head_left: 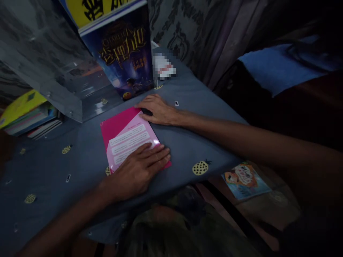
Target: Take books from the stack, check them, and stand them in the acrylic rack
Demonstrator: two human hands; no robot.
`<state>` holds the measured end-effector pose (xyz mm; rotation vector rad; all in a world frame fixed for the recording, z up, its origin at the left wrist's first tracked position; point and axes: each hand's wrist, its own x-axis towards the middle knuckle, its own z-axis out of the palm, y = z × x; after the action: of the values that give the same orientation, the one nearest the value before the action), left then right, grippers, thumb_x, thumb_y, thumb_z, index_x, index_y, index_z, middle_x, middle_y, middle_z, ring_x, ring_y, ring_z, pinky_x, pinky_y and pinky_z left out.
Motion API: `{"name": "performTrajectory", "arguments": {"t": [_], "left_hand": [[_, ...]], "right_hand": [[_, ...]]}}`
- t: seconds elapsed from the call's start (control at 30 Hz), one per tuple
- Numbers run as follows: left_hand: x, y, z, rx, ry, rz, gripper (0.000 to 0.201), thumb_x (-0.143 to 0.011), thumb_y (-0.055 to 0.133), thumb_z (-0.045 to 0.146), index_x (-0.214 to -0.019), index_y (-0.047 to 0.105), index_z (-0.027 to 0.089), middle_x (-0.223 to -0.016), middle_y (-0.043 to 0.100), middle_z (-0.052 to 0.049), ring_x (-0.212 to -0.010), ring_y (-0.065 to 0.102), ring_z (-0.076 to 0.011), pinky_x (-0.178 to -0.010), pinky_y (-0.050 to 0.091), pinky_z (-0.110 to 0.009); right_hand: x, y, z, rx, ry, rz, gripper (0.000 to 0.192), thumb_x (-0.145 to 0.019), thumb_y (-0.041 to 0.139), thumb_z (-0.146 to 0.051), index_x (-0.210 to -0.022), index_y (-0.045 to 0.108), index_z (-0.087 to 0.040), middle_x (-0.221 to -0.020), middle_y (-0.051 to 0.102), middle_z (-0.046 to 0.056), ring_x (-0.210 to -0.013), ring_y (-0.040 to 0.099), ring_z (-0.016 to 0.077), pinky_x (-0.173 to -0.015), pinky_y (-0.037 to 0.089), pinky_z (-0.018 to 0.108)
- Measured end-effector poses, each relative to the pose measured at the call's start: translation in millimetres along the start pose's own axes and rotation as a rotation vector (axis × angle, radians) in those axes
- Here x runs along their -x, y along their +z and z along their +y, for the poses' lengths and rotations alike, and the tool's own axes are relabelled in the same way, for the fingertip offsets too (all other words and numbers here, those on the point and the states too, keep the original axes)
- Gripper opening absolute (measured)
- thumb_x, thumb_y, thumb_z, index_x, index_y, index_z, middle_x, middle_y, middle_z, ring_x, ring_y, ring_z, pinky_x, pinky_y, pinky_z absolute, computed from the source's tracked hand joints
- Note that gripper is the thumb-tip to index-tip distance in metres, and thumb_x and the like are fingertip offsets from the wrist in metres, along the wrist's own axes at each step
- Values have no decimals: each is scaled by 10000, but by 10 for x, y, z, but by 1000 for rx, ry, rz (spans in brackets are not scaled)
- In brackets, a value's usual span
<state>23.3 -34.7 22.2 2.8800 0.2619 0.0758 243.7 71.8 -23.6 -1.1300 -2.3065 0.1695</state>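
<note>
My left hand (140, 170) lies flat, fingers stretched out side by side, across the lower part of a thin pink booklet (116, 128) on the table in front of me. Its rectangular cover shines, deep magenta beside paler pink, with rounded pale strips of print. My right hand (158, 110) rests at the far right corner, thumb apart from the fingers; I cannot tell whether it presses there. Beneath is a smooth grey-blue tablecloth (85, 150) printed with yellow pineapples. Just beyond stands a thick, dark blue book (128, 46) with jagged gold lettering, beside clear, shiny plastic sheeting (71, 107). A stack of books (29, 110) lies to the left, and scroll-patterned curtain fabric (178, 35) hangs behind.
</note>
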Motion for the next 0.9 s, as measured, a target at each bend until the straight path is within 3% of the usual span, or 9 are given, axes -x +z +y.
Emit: {"name": "performTrajectory", "arguments": {"t": [0.13, 0.23, 0.3, 0.37, 0.43, 0.5, 0.57, 0.77, 0.9], "left_hand": [[27, 8, 158, 22, -14, -7, 613, -927, 369, 32, -1524, 372, 166, -1589, 422, -83, -1514, 312, -213, -1240, 326, -482], [81, -54, 80, 65, -34, -1, 536, -958, 349, 52, -1463, 469, 185, -1563, 464, -52, -1474, 393, -161, -1248, 329, -401], [197, -101, -115, 62, -86, 50, 476, -990, 346, 82, -1421, 524, 179, -1524, 517, -63, -1430, 465, -165, -1226, 364, -402], [384, -136, -409, 7, -189, 157, 420, -999, 392, 131, -1378, 570, 149, -1460, 584, -114, -1374, 537, -229, -1166, 431, -478], [601, -150, -739, -56, -383, 311, 386, -986, 424, 147, -1321, 618, 148, -1382, 644, -145, -1287, 612, -257, -1096, 484, -521], [787, -142, -1027, -38, -495, 413, 350, -983, 450, 180, -1262, 659, 149, -1322, 685, -137, -1236, 647, -253, -1069, 504, -513], [905, -122, -1228, 48, -516, 475, 327, -978, 472, 195, -1220, 689, 162, -1291, 707, -113, -1214, 660, -234, -1053, 519, -474], [989, -56, -1426, 301, -465, 560, 369, -945, 462, 121, -1212, 712, 173, -1260, 726, -92, -1201, 665, -206, -1068, 501, -419], [1009, -12, -1447, 309, -488, 573, 414, -933, 445, 91, -1241, 704, 187, -1266, 727, -66, -1197, 667, -192, -1076, 491, -382]], "right_hand": [[-11, 1, -11, 12, -17, -5, 371, -978, 504, -333, -1286, 629, -169, -1181, 710, 97, -1129, 602, 276, -1018, 422, 467], [-3, -6, -16, 25, -19, -18, 377, -980, 493, -341, -1267, 650, -153, -1156, 722, 117, -1092, 621, 281, -989, 436, 462], [14, -21, -16, 31, -21, -23, 387, -986, 481, -347, -1255, 662, -134, -1150, 726, 135, -1086, 625, 287, -986, 432, 464], [27, -40, -29, 53, -34, -27, 382, -993, 473, -355, -1255, 671, -160, -1146, 734, 124, -1109, 618, 295, -1008, 412, 489], [15, -51, -83, 95, -61, -28, 352, -996, 462, -342, -1205, 702, -193, -1153, 741, 118, -1147, 601, 313, -1039, 379, 534], [-45, -35, -200, 121, -106, -38, 338, -999, 442, -308, -1150, 727, -204, -1186, 736, 124, -1169, 589, 325, -1064, 351, 573], [-152, 29, -374, 112, -173, -75, 345, -1005, 429, -290, -1142, 731, -198, -1211, 728, 130, -1164, 595, 322, -1064, 367, 573], [-493, 375, -841, -5, -341, -243, 424, -1039, 388, -329, -1340, 638, -166, -1372, 649, 138, -1302, 547, 308, -1083, 428, 543], [-434, 446, -976, -13, -380, -245, 411, -1045, 408, -309, -1356, 629, -157, -1405, 630, 138, -1334, 537, 310, -1109, 410, 559]]}}
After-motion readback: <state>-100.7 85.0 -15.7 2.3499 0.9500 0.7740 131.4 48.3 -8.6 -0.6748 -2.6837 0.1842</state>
